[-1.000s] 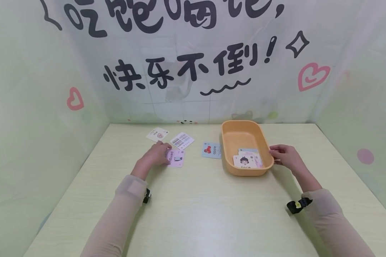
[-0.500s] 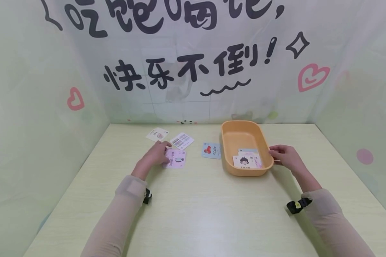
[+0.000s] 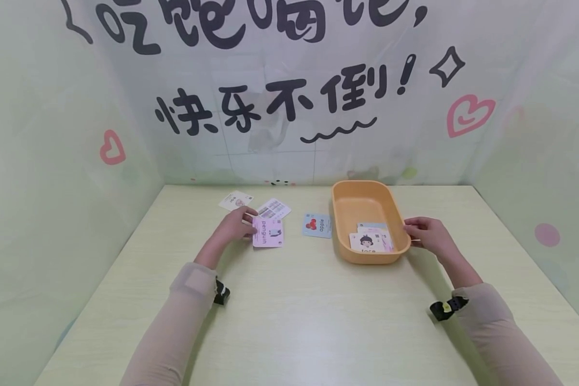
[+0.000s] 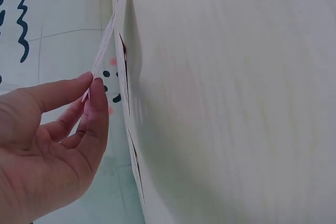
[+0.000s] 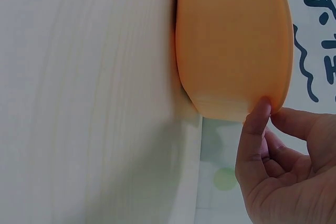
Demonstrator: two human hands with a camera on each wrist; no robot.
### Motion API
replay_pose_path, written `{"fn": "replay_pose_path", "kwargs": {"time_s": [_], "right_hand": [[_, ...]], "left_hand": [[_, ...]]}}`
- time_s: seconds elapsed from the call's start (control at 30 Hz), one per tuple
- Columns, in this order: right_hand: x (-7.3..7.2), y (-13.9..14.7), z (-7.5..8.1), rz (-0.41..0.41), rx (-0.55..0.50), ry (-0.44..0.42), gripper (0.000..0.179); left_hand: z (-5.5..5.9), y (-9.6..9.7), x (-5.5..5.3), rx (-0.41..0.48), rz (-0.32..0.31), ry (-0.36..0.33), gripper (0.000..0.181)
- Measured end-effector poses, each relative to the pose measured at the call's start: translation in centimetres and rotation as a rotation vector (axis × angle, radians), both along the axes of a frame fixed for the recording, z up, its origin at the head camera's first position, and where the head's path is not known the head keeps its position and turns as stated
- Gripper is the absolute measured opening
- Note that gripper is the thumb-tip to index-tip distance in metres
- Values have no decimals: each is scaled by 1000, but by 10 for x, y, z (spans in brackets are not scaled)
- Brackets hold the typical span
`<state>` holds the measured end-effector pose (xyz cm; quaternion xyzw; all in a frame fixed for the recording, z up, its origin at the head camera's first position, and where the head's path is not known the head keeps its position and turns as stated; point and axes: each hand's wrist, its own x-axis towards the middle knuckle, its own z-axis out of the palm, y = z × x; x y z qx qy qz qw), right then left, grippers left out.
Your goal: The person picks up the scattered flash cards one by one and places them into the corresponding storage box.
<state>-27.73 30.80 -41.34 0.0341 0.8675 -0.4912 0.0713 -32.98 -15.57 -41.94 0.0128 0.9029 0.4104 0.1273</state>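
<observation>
Penguin card (image 3: 271, 234) has shifted toward the tray (image 3: 361, 208), pinched by my left hand (image 3: 234, 224); my right hand (image 3: 430, 235) pinches the tray. Light finger pressure should avoid bending the card.

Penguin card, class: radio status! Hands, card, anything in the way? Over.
Left hand pinching penguin card, held edge off the table. Right hand gripping orange tray by its rim. Apple card lying between penguin and tray, probably no obstacle.
</observation>
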Motion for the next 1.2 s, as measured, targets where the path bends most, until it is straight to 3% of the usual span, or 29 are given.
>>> {"fn": "replay_pose_path", "kwargs": {"time_s": [0.77,1.2], "right_hand": [[0,0,1,0,17,-4,47],[1,-1,0,5,3,5,45]], "left_hand": [[1,5,0,212,27,-52,46],[2,11,-1,257,8,-41,47]]}}
